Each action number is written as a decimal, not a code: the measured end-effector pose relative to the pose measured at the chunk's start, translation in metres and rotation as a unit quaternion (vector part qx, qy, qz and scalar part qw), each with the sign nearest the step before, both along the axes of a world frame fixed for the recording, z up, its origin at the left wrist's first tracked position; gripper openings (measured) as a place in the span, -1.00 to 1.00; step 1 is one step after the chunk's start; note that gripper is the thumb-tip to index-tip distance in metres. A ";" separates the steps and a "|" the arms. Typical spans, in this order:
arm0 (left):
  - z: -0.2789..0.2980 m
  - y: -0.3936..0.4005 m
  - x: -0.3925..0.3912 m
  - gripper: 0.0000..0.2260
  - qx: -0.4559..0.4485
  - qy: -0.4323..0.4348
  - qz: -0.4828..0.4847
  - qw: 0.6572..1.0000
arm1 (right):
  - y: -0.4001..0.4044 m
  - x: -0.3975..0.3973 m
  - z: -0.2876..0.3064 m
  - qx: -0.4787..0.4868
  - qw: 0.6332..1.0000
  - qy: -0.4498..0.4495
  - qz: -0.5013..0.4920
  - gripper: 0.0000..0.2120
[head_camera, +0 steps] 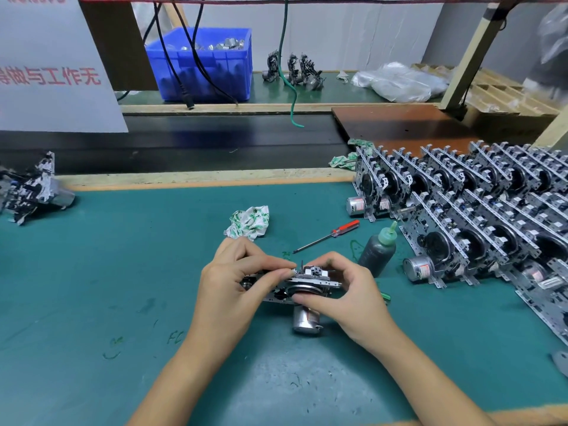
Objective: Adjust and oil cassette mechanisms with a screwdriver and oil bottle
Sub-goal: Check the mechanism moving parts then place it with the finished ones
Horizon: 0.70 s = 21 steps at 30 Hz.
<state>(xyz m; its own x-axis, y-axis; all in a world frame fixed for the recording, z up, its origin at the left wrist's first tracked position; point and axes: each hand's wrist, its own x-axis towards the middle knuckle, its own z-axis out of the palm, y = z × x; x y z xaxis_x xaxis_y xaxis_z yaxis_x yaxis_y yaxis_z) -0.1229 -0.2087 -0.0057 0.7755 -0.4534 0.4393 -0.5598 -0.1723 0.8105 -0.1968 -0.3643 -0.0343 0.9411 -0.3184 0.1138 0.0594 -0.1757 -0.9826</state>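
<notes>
A metal cassette mechanism (pixel 307 281) with a silver motor (pixel 304 322) hanging below it is held just above the green mat (pixel 123 272). My left hand (pixel 233 287) grips its left side, fingers curled over the top edge. My right hand (pixel 347 293) pinches its right side, thumb under the flywheel. The screwdriver (pixel 329 235), red handle and thin shaft, lies on the mat behind the hands. The dark oil bottle (pixel 378 250) with a green nozzle stands to the right of the hands.
Several rows of cassette mechanisms (pixel 476 216) are stacked on the right. A crumpled green-patterned cloth (pixel 249 222) lies behind the hands. One more mechanism (pixel 30 189) sits at the far left. A black conveyor belt (pixel 199 139) and a blue bin (pixel 206 63) lie beyond.
</notes>
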 end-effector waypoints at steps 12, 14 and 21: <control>-0.002 0.001 0.002 -0.85 0.006 -0.003 -0.008 1.000 | -0.001 -0.004 -0.002 -0.044 0.999 -0.002 -0.016 -0.72; -0.003 0.000 0.002 -0.88 0.003 -0.007 -0.008 1.000 | -0.003 -0.010 -0.003 -0.150 0.987 -0.026 -0.048 -0.66; -0.003 0.001 0.001 -0.84 0.013 -0.003 -0.004 1.000 | -0.018 -0.019 -0.004 -0.367 0.893 -0.224 -0.133 -0.78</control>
